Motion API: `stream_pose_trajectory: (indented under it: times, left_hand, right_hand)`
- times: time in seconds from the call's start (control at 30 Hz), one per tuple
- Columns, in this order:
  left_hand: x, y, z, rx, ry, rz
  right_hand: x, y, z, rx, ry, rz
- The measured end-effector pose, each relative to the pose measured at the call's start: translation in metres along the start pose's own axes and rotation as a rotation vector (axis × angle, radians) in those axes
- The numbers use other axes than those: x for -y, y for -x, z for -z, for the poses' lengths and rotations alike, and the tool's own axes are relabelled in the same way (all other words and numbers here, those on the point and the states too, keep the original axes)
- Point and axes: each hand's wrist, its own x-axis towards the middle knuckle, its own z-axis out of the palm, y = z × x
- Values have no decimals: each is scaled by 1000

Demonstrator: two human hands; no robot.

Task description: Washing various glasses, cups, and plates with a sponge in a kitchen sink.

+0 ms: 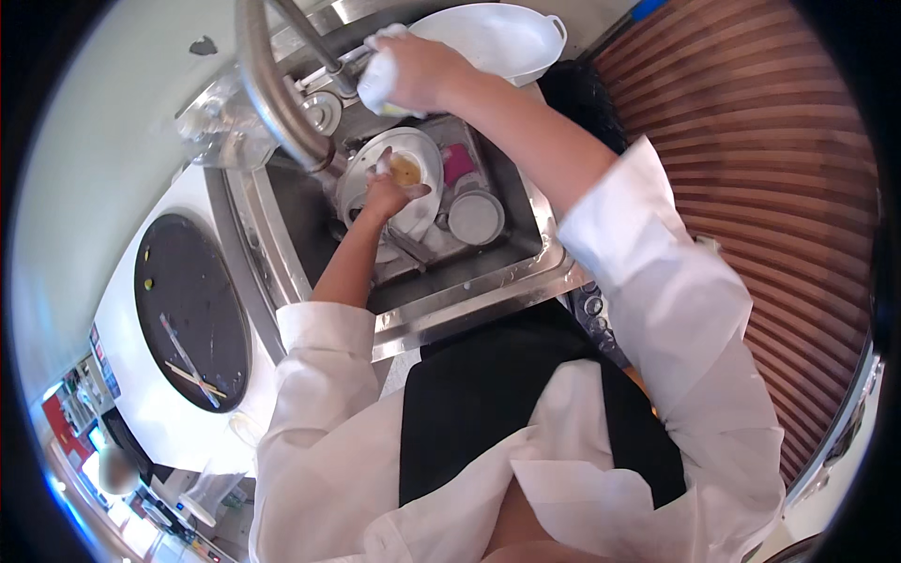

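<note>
My left hand (389, 193) reaches down into the metal sink (295, 218), thumb and fingers spread around a small brownish-yellow pool of liquid (405, 169). That liquid lies on a white oval plate (427, 151); whether my fingertips touch the plate I cannot tell. Higher up, beside the faucet, my right hand (422, 70) grips a sponge (380, 77) thickly covered in white suds, with a bit of yellow showing below. Close to my left hand are metal utensils (408, 246), a round white dish (476, 218) and a pink item (458, 164).
A curved metal faucet (271, 91) arches over the sink's left side. Behind my right hand sits a large white oval basin with handles (486, 39). To the left, a dark round tray (190, 310) holds chopsticks and a wrapped straw. A brown slatted panel (746, 176) stands right.
</note>
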Motion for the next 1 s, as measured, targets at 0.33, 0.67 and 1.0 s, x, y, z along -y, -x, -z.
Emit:
stream_pose_trajectory:
  times: [0.33,0.67,1.0]
  left_hand:
    - [-30,65,27,-76,266,-160]
    - [-34,74,31,16,327,-99]
    - [-24,46,15,42,79,-97]
  right_hand:
    - [41,-52,2,265,446,52]
    - [31,-41,-21,370,509,87]
    - [39,36,-20,193,54,46]
